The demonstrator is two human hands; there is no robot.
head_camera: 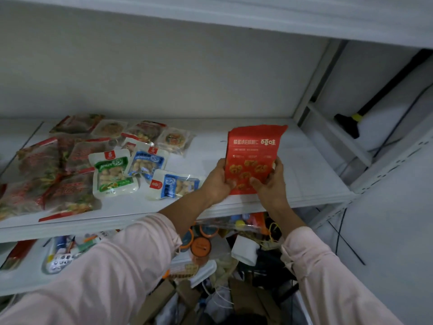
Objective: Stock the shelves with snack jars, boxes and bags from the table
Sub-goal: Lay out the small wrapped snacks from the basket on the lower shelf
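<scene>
A red snack bag [251, 156] is held upright at the front of the white shelf [311, 179], gripped at its left edge by the left hand [216, 181] and at its right edge by the right hand [273, 184]. Just left of the left hand a blue-and-white pack [174, 184] is laid flat. Farther left, a green-and-white pack [112, 174] and red packs [46, 181] are spread.

1. Red snack bag [254, 158]: upright over the right part of the white shelf [304, 177], light print on its front, top edge crumpled. Left hand [219, 179] and right hand [273, 181] grip its lower sides. I can't tell if its base touches the shelf.
2. Green-labelled pouch [112, 174]: flat, mid-shelf; two blue-labelled pouches [146, 164] just beside it.
3. Red-trimmed clear bags [46, 179]: overlapping heap at the shelf's left end.
4. Round-filled clear packets [174, 139]: flat at the back.
</scene>
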